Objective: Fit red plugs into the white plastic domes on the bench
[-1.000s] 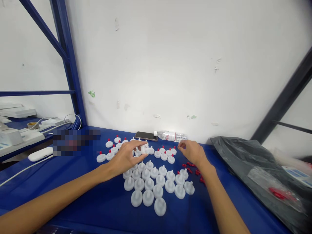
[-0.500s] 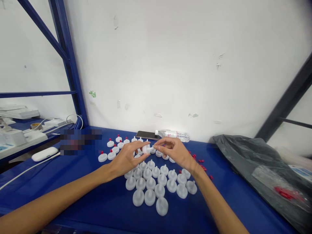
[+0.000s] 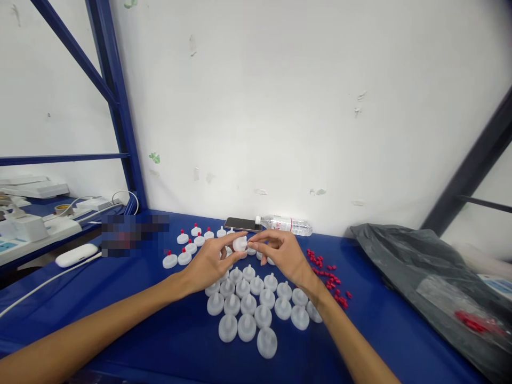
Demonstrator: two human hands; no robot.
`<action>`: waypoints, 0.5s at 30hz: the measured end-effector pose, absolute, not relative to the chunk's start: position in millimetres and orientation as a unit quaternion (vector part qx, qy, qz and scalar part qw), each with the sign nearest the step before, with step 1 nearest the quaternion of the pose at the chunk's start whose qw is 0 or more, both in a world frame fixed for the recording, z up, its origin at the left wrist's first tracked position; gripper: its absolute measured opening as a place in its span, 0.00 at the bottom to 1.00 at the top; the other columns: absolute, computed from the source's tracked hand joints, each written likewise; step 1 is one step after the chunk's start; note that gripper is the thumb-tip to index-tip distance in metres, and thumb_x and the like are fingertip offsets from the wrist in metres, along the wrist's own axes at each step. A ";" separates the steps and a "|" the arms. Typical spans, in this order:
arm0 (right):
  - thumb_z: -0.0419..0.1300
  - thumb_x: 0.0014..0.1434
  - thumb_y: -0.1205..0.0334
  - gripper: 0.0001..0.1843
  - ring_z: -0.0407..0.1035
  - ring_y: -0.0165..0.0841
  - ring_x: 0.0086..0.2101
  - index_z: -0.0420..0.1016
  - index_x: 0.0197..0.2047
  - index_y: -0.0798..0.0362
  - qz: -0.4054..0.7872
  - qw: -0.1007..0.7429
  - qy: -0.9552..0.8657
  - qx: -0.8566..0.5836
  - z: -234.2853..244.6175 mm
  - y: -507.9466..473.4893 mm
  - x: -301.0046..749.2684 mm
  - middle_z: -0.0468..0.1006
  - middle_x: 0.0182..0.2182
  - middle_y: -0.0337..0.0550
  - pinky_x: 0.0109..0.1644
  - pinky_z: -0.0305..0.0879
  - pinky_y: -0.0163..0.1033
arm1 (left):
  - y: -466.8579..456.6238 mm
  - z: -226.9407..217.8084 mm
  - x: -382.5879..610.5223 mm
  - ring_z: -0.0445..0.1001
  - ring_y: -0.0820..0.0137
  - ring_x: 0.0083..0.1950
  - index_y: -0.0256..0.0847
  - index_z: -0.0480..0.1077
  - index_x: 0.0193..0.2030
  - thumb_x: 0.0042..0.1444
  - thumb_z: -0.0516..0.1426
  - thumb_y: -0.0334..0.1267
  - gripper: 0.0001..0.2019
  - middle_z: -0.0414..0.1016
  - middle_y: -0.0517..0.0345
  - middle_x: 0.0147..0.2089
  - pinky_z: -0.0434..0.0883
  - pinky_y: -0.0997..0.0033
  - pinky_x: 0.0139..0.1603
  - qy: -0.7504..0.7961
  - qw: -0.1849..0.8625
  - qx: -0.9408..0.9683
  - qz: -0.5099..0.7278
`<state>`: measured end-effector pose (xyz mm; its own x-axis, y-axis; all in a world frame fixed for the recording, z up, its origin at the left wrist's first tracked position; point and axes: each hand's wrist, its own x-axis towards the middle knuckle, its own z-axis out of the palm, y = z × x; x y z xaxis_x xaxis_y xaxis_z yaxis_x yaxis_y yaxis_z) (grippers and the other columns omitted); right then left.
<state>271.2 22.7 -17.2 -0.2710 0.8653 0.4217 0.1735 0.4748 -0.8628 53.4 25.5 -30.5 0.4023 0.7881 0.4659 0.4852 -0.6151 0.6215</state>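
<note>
Between thumb and fingers, my left hand [image 3: 214, 260] holds a white nozzle cap [image 3: 240, 244] on its side, the spout toward the right. The pinched fingertips of my right hand [image 3: 282, 253] close around the spout's end; whether a small red tip is in them is hidden. Below both hands stand several white nozzle caps [image 3: 248, 304], spouts up, without red tips. Farther left is a group of white caps with red tips [image 3: 184, 257] on their spouts. Loose red tips [image 3: 330, 280] lie scattered right of my right hand.
At the wall lie a phone [image 3: 242, 224] and a clear plastic bottle [image 3: 286, 224]. A dark plastic bag [image 3: 384, 256] covers the table's right side, with a clear bag of red pieces [image 3: 476, 320] on it. A white device with a cable [image 3: 76, 255] sits at left.
My right hand has moved slightly left, closer to my left hand, its fingers now over the spout. More loose red tips show beside it. The whole view has shifted slightly.
</note>
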 end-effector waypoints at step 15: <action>0.66 0.62 0.55 0.06 0.71 0.29 0.19 0.85 0.38 0.42 0.215 0.468 -0.768 -0.381 -26.5 18.2 259.9 0.84 0.31 0.34 0.32 0.71 0.37 | 26.7 -24.1 55.2 0.82 0.56 0.48 0.37 0.77 0.56 0.63 0.62 0.50 0.22 0.84 0.47 0.47 0.77 0.62 0.48 0.336 0.417 0.741 0.404</action>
